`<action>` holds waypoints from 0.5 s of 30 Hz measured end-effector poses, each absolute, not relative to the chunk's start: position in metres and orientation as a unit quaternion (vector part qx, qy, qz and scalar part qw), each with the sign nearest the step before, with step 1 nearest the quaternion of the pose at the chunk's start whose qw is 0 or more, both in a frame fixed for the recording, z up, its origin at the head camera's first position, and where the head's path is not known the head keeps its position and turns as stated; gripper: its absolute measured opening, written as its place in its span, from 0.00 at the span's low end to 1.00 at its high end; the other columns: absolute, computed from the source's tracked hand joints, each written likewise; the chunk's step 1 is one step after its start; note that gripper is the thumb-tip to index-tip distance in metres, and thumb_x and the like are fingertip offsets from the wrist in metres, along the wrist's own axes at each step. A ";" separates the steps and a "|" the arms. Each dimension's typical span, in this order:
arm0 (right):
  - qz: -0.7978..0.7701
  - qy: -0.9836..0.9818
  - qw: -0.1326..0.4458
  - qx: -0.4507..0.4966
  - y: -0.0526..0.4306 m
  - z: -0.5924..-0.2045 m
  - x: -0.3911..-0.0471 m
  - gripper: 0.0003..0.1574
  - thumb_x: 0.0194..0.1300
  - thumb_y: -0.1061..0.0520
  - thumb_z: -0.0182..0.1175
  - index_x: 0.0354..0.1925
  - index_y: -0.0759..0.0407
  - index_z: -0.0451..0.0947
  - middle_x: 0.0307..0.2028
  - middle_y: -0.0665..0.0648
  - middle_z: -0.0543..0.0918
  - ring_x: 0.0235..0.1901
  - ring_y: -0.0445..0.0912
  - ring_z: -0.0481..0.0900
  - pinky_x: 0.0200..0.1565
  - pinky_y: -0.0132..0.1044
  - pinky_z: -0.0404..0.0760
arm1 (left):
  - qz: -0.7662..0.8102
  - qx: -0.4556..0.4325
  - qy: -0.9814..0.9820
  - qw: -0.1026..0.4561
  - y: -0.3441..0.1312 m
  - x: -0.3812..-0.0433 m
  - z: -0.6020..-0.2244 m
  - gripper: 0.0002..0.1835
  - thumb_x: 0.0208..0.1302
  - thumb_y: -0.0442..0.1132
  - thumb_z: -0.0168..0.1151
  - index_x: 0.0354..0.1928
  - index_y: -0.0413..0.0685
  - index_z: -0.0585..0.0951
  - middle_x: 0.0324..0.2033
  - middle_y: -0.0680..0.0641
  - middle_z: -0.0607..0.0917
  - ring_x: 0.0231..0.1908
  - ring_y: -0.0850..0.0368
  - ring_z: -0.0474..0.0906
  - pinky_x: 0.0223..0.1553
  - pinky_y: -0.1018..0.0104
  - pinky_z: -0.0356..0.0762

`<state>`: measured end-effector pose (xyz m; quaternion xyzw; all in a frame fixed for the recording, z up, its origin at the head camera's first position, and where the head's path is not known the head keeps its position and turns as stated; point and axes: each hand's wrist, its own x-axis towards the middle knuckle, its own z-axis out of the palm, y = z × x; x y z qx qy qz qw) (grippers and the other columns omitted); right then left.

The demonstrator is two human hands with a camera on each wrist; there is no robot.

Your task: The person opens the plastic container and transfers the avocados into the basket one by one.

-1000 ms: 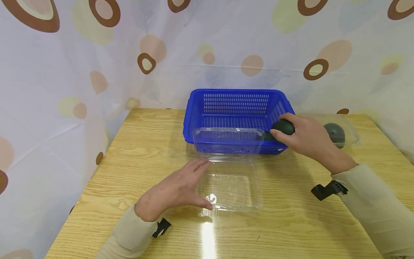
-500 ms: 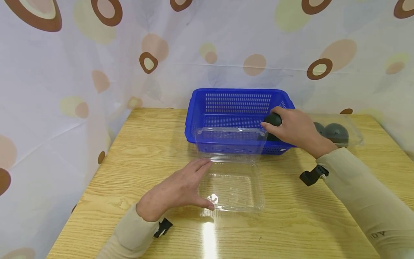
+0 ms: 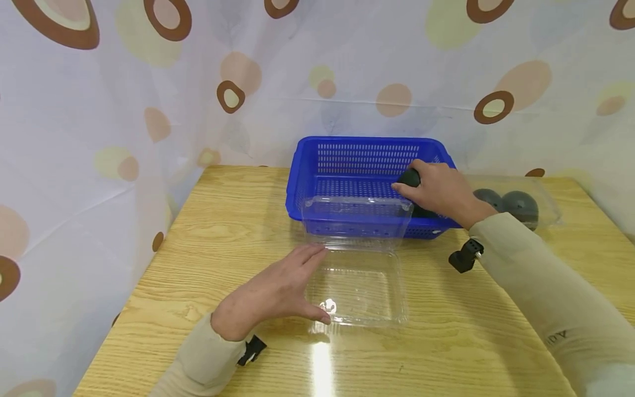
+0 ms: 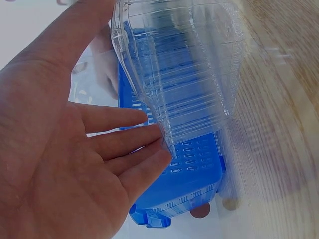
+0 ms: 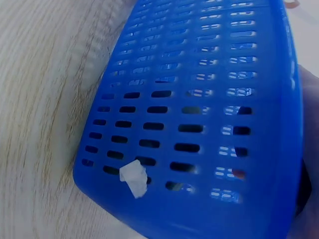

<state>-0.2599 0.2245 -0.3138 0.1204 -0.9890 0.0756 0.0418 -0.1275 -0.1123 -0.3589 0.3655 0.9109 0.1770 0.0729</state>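
My right hand (image 3: 444,190) grips a dark green avocado (image 3: 409,177) over the right end of the blue basket (image 3: 369,140). Below that hand, another dark avocado (image 3: 423,212) shows in the basket's front right corner, mostly covered. In front of the basket stands a clear hinged plastic box (image 3: 398,289), its lid (image 3: 357,212) raised against the basket's front. At the box's left side is my left hand (image 3: 275,289), fingers straight and thumb spread apart. The left wrist view has those fingertips (image 4: 162,157) at the box's edge. The basket wall (image 5: 199,64) hides most of the right hand in the right wrist view.
A second clear plastic box (image 3: 548,199) lies right of the basket, with dark avocados (image 3: 520,207) in it. A patterned curtain (image 3: 347,66) hangs behind the wooden table (image 3: 223,220). A white scrap (image 5: 133,177) sticks to the basket wall.
My right hand has moved left and slightly back with the avocado, further over the basket. More of the right-hand box now shows. The left hand stays beside the clear box.
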 end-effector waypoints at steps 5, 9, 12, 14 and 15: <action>0.075 -0.990 0.024 0.119 0.220 -0.318 -0.267 0.47 0.66 0.27 0.52 0.62 0.64 0.70 0.43 0.68 0.84 0.29 0.55 0.82 0.24 0.49 0.79 | 0.173 0.368 0.910 0.073 -0.113 -0.127 -0.360 0.64 0.44 0.67 0.74 0.75 0.36 0.57 0.74 0.38 0.61 0.75 0.44 0.56 0.75 0.54 0.58; 0.062 -0.990 0.014 0.123 0.216 -0.321 -0.271 0.49 0.67 0.27 0.52 0.64 0.66 0.68 0.45 0.70 0.84 0.34 0.59 0.84 0.33 0.56 0.84 | 0.170 0.366 0.912 0.077 -0.113 -0.127 -0.359 0.64 0.44 0.67 0.74 0.75 0.36 0.57 0.74 0.39 0.60 0.75 0.44 0.56 0.75 0.54 0.58; 0.057 -0.991 -0.002 0.120 0.215 -0.325 -0.274 0.51 0.67 0.26 0.51 0.65 0.66 0.67 0.43 0.70 0.84 0.32 0.57 0.84 0.26 0.50 0.82 | 0.167 0.364 0.913 0.080 -0.113 -0.128 -0.359 0.64 0.45 0.68 0.73 0.76 0.37 0.56 0.75 0.40 0.60 0.75 0.45 0.55 0.76 0.55 0.58; 0.052 -0.992 -0.009 0.117 0.214 -0.327 -0.276 0.52 0.66 0.25 0.51 0.66 0.66 0.66 0.44 0.70 0.84 0.32 0.56 0.83 0.23 0.47 0.80 | 0.165 0.365 0.913 0.079 -0.113 -0.128 -0.359 0.64 0.45 0.68 0.73 0.75 0.37 0.56 0.75 0.40 0.60 0.75 0.46 0.55 0.76 0.55 0.58; 0.049 -0.992 -0.010 0.117 0.214 -0.328 -0.277 0.52 0.66 0.25 0.50 0.66 0.66 0.65 0.46 0.71 0.83 0.33 0.57 0.83 0.24 0.47 0.80 | 0.164 0.366 0.913 0.078 -0.113 -0.128 -0.359 0.64 0.45 0.68 0.73 0.75 0.37 0.56 0.75 0.40 0.60 0.75 0.46 0.55 0.75 0.55 0.58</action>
